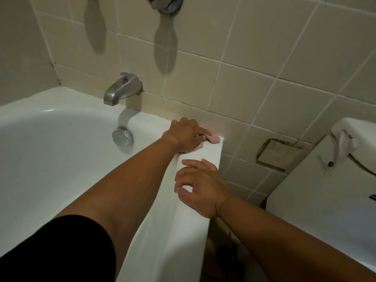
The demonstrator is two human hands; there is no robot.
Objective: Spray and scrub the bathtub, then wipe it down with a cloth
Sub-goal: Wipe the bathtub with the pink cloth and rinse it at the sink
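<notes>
Glossy, smooth white bathtub point(61, 155); brushed matt metal spout point(120, 91); soft pink cloth point(213, 139); glazed beige wall tiles point(264, 58)

The left arm, bare below a black sleeve point(61, 251), stretches forward almost straight. The left hand point(186, 135) lies palm down, fingers curled into a crumpled pink cloth point(213, 139). The right forearm enters from the lower right. The right hand point(200, 184) rests on the white bathtub rim point(209, 151), fingers loosely curled, holding nothing.
</notes>
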